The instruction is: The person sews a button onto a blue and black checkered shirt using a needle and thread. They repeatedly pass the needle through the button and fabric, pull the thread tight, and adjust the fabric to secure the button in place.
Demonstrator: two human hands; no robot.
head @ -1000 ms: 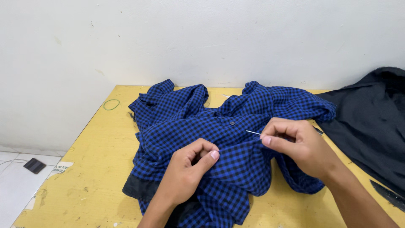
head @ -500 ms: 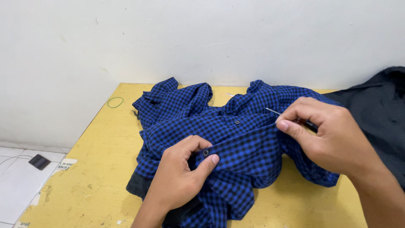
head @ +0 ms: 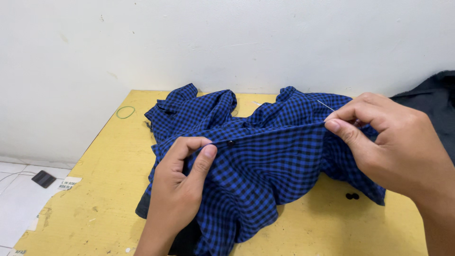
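Note:
A blue and black checked shirt [head: 265, 166] lies bunched on a yellow table [head: 95, 189]. My left hand [head: 182, 182] pinches the shirt's front edge just left of a small black button [head: 230, 142]. My right hand [head: 393, 142] is lifted at the right and pinches a thin sewing needle [head: 325, 105] together with the same edge. The edge is stretched taut between both hands. Thread cannot be made out.
Two loose black buttons [head: 351, 196] lie on the table under my right hand. A green rubber band [head: 125, 112] sits at the table's far left corner. A dark garment [head: 436, 109] lies at the right. A white wall stands behind; a small dark object [head: 43, 178] lies on the floor at left.
My right hand has risen and pulled further right with the needle, drawing the shirt's edge taut. My left hand has kept its pinch near the button.

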